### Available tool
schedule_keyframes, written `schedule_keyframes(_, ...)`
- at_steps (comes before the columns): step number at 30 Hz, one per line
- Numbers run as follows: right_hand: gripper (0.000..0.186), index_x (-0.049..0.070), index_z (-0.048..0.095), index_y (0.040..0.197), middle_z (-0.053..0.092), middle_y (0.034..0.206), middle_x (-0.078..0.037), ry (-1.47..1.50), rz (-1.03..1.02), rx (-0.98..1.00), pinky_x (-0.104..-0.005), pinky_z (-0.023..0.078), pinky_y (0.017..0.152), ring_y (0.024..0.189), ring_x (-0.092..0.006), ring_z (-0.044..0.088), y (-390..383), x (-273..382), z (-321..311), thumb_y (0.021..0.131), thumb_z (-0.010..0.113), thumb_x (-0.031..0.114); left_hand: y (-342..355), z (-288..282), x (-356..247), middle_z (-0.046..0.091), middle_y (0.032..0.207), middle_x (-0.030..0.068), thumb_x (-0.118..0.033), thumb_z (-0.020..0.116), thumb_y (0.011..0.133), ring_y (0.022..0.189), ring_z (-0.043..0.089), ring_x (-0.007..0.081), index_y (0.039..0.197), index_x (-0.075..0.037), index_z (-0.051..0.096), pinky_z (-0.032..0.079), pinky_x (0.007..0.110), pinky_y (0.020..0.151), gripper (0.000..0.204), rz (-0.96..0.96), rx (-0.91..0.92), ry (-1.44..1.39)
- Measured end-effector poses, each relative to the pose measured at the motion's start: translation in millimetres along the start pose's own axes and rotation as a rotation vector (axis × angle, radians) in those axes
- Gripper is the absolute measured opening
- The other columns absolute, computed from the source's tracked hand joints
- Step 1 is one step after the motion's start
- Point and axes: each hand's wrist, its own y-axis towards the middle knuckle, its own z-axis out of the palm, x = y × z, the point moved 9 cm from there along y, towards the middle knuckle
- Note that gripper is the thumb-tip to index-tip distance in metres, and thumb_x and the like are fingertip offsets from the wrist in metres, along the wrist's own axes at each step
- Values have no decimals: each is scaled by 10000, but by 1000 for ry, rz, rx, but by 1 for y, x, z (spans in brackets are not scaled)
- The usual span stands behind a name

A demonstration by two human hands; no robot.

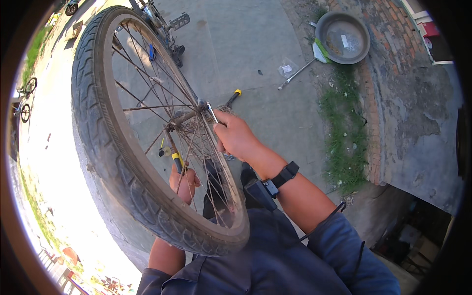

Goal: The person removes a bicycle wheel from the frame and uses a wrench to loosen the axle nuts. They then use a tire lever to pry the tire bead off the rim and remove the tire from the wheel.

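Far left: small parked bicycle [25, 101], well apart from the work. Next, the large spoked bicycle wheel with dusty black chunky-treaded tyre [96, 108], standing tilted before the person's dark blue clothing.

Left grip [184, 183], seen through the spokes, is curled around a yellow-and-black tool handle [177, 161]; its head is hard to make out near the hub. Risk: should the wheel turn, the thin rusty wire spokes [157, 106] could rap or trap those fingers.

Centre: dull metal hub [186, 118] spans the two tools, dark axle nut [201, 104] at its right end. Slim silver metal spanner [212, 113] sits at that nut; right grip [236, 136] is closed on its shank. Likeliest trouble, I judge: a shallow seat on a worn or seized nut. Spanner skids, corners round off, knuckles meet spokes. Uneven force between the hands might also rock the wheel.

Right wrist: black strap [286, 174] with boxy module; a thin black cord [339, 209] loops by the sleeve and could snag.

Farther right: wide grey round basin [366, 42] on the ground, clear of any slip.
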Motion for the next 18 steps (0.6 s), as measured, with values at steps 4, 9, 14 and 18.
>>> schedule_keyframes(4,401,54,607,1448,597,733,-20,-124,-84,-9,-313,475,533,550,-126,579,-7,-6,-6,1074,542,182,-2,0,-2,583,802,78,-62,572,942,598,629,198,1201,-12,492,511,343,508,276,11,14,0)
schedule_keyframes(9,319,56,726,1195,664,963,-175,-543,-267,-45,-446,520,780,892,-341,649,20,-40,-20,1014,636,302,-4,-2,-3,581,798,77,-51,576,921,590,623,199,1201,-7,500,512,348,514,293,2,39,-15)
schedule_keyframes(14,300,82,764,1133,685,1015,-194,-771,-316,-26,-478,531,819,955,-387,667,53,-33,-33,971,688,324,-8,-3,-6,565,792,76,-39,575,904,591,619,208,1207,4,497,512,357,528,316,-25,50,-9)
schedule_keyframes(18,273,76,763,1157,719,923,-161,-885,-269,-39,-436,528,763,869,-326,689,87,-25,-29,960,713,259,-9,-4,-7,559,791,81,-34,569,902,591,617,212,1200,8,492,508,360,527,310,-15,54,-23)
